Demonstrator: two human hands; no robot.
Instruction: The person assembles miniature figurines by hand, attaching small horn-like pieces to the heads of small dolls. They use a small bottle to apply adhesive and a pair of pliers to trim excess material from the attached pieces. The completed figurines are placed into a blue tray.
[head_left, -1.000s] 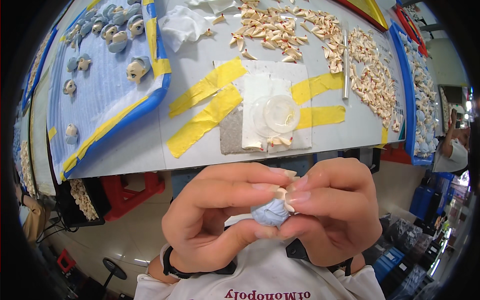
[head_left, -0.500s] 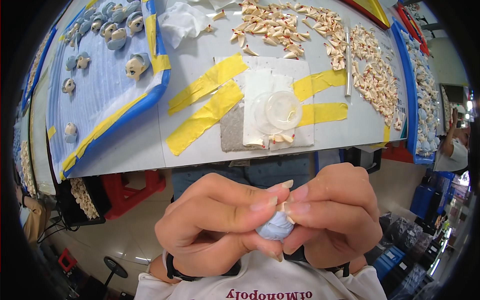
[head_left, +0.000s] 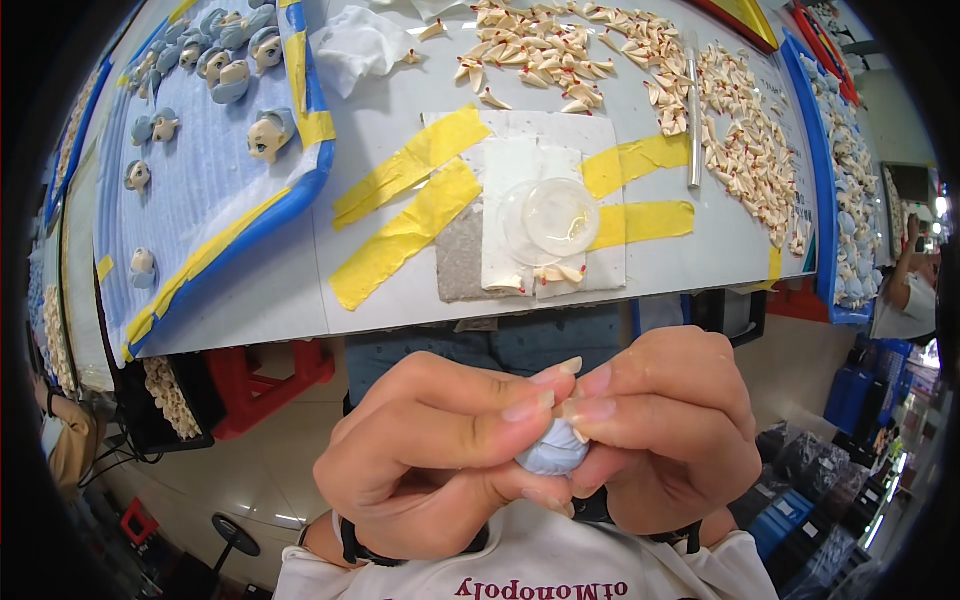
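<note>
Close in front of my body, both hands are closed around a small doll head [head_left: 555, 450] with pale blue sculpted hair. My left hand [head_left: 430, 445] grips it from the left with thumb and fingers. My right hand [head_left: 675, 430] presses on it from the right, its fingertips meeting the left ones at the top. A sliver of a cream piece [head_left: 580, 434] shows beside the hair under the right fingertips; most of it is hidden. Beyond the hands, a clear round plastic dish [head_left: 562, 217] sits on white paper, with a few cream, red-tipped pieces [head_left: 560, 274] at its near side.
A blue-rimmed tray [head_left: 225, 232] at the left holds several blue-haired doll heads. Many cream, red-tipped pieces [head_left: 745, 150] lie across the table's right, beside a metal rod [head_left: 693, 120]. Yellow tape [head_left: 410, 235] marks the tabletop. Another blue tray [head_left: 850, 220] stands far right.
Both hands stay nearly in place with small finger shifts around the doll head. The cream piece shows slightly less between the fingertips. The view has shifted a little.
</note>
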